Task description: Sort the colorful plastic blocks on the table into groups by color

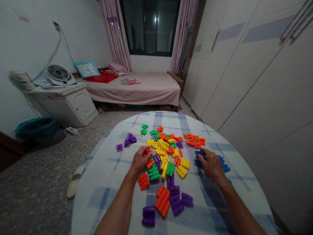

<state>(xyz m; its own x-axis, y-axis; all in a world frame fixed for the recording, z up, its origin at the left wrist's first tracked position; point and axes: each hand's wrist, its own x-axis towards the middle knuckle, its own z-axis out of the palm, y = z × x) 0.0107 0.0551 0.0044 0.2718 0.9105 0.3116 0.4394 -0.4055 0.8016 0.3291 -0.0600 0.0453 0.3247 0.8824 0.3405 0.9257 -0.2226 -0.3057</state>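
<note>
My left hand (141,160) is at the left side of a mixed pile, thumb and fingers closed around an orange ribbed plastic block (147,152). Beside it lie yellow blocks (160,151), green blocks (154,173) and more orange ones. My right hand (212,164) reaches to the blue blocks (198,163) on the right; its thumb and fingers close on a blue block, partly hidden by the hand. A separate group of orange blocks (195,140) lies just beyond that hand. Purple blocks (130,139) form a small group at the left.
The round table (102,173) has a white and blue checked cloth. Closer to me lie purple blocks (148,216) and a large orange block (162,201). Green blocks (144,129) sit at the far side. Beyond are a bed (151,88), a cabinet (81,106) and a wardrobe (264,107).
</note>
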